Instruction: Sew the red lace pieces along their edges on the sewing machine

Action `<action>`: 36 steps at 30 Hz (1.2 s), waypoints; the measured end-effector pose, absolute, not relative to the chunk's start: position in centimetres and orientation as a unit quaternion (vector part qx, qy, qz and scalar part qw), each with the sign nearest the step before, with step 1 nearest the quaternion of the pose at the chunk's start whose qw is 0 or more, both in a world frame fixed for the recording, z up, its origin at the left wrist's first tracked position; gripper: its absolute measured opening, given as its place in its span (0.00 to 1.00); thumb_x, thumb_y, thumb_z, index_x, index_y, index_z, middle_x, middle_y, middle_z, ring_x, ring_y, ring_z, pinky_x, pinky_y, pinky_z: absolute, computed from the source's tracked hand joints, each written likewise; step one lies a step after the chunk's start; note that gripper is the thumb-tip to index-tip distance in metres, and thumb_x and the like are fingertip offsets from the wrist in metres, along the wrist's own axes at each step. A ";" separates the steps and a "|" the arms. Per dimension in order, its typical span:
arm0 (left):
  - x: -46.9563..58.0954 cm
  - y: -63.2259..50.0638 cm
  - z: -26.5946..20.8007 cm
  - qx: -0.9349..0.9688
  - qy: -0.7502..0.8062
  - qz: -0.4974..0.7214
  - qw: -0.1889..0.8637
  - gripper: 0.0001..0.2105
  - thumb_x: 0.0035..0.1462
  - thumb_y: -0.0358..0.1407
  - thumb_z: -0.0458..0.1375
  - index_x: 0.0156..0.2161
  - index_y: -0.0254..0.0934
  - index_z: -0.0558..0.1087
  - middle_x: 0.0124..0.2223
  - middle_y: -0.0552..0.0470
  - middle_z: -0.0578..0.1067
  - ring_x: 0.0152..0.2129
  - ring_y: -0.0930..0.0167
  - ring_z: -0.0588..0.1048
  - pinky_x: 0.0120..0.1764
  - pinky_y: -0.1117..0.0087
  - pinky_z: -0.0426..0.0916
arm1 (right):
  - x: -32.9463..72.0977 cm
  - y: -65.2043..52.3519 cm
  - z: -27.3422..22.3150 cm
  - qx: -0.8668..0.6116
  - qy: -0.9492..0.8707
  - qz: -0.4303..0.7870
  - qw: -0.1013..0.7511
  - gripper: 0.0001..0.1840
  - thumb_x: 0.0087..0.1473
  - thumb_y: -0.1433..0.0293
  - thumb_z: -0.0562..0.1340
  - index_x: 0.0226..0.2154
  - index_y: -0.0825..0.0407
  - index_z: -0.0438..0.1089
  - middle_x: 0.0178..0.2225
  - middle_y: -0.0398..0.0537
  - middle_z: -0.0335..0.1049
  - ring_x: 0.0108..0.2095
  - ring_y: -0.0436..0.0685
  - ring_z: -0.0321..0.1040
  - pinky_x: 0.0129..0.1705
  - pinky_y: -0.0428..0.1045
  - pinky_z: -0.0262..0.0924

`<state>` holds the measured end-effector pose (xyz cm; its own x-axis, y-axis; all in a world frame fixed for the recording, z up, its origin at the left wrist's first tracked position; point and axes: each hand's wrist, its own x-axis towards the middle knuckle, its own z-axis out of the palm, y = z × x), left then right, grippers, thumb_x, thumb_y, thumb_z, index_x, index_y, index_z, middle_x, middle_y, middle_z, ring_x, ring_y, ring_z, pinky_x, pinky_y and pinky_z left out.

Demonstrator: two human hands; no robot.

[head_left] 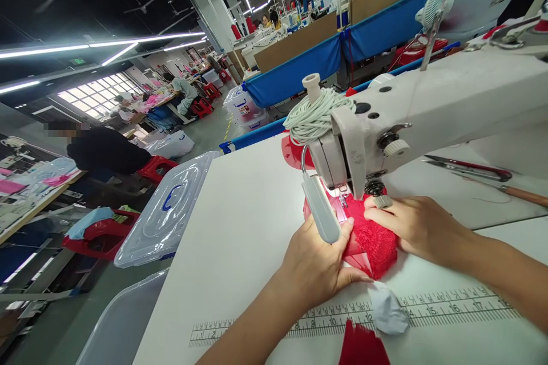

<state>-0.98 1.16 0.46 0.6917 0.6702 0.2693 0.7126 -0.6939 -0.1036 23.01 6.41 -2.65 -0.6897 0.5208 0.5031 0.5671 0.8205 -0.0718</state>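
Note:
Red lace fabric (pixel 377 242), with a sheer red part at its left, lies under the needle and presser foot (pixel 343 199) of a white sewing machine (pixel 428 97). My left hand (pixel 317 259) rests flat on the sheer side, thumb stretched out toward the near tip of the cloth; a grey lamp (pixel 321 211) covers some of its fingers. At the right edge of the lace, my right hand (pixel 413 225) has its fingers bent and closed on the cloth. The machine's tension knob partly hides those fingertips.
A printed ruler (pixel 432 308) runs along the table's near side, with a crumpled pale cloth (pixel 389 308) and dark red fabric (pixel 363 345) beside it. Snips (pixel 471 168) and a wooden-handled tool (pixel 522 194) lie right. Lidded plastic boxes (pixel 171 205) stand left; people sit beyond.

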 end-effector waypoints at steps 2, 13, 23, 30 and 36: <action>-0.8 1.3 0.7 -0.917 -0.373 -0.105 0.100 0.42 0.64 0.64 0.36 0.58 0.27 0.70 0.52 0.31 0.74 0.46 0.56 0.75 0.44 0.57 0.74 | 23.0 6.3 -2.5 -0.291 -0.917 -0.043 0.271 0.20 0.39 0.85 0.52 0.32 0.50 0.66 0.31 0.44 0.71 0.23 0.53 0.58 0.23 0.51 0.42; -0.3 1.1 1.4 -0.925 -0.365 -0.099 0.044 0.39 0.68 0.59 0.33 0.57 0.26 0.69 0.41 0.40 0.77 0.33 0.64 0.77 0.34 0.63 0.75 | 22.9 6.2 -1.6 -0.254 -0.915 -0.064 0.307 0.17 0.42 0.87 0.49 0.24 0.49 0.60 0.23 0.41 0.60 0.22 0.52 0.54 0.23 0.48 0.47; -0.4 0.3 1.0 -0.921 -0.371 -0.086 0.083 0.39 0.65 0.63 0.39 0.57 0.28 0.71 0.51 0.32 0.76 0.42 0.58 0.78 0.36 0.62 0.76 | 23.3 5.8 -2.2 -0.294 -0.886 -0.049 0.354 0.21 0.43 0.88 0.47 0.30 0.50 0.64 0.29 0.44 0.64 0.24 0.52 0.57 0.25 0.48 0.49; -0.1 0.4 1.3 -0.915 -0.364 -0.137 0.107 0.40 0.67 0.61 0.33 0.52 0.29 0.75 0.50 0.36 0.78 0.43 0.60 0.77 0.41 0.60 0.75 | 24.4 5.5 -2.1 -0.280 -0.868 -0.010 0.410 0.25 0.45 0.90 0.49 0.39 0.49 0.63 0.36 0.44 0.69 0.31 0.51 0.65 0.31 0.46 0.56; -0.1 0.3 1.2 -0.912 -0.367 -0.144 0.113 0.38 0.67 0.61 0.36 0.52 0.30 0.75 0.49 0.37 0.79 0.40 0.60 0.77 0.40 0.61 0.73 | 24.5 6.3 -1.8 -0.248 -0.919 0.092 0.291 0.18 0.42 0.85 0.53 0.32 0.48 0.66 0.31 0.45 0.64 0.31 0.56 0.62 0.32 0.49 0.59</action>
<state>-0.05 0.28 1.21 0.6886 0.6375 0.3456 0.7027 -0.7043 -0.1008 24.51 6.31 -1.84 -0.7073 0.5105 0.4889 0.4029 0.8595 -0.3146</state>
